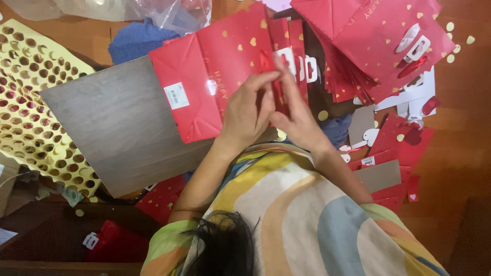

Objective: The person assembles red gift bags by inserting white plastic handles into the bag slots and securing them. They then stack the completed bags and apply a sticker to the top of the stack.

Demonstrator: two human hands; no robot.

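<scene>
Both hands (271, 110) pinch red ribbon (279, 94) on red bag (215, 71) | grey board (117, 128) | wooden floor (455, 153)

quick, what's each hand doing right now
Left hand: closed, pinching the red ribbon on the red gift bag.
Right hand: closed on the same ribbon.

two hands (271, 110), one grey board (117, 120), one yellow sheet (30, 102)

One view only: it looks straight down from above the person's head (closer than arm's length) onto the grey board (110, 130) and wooden floor (460, 153).
</scene>
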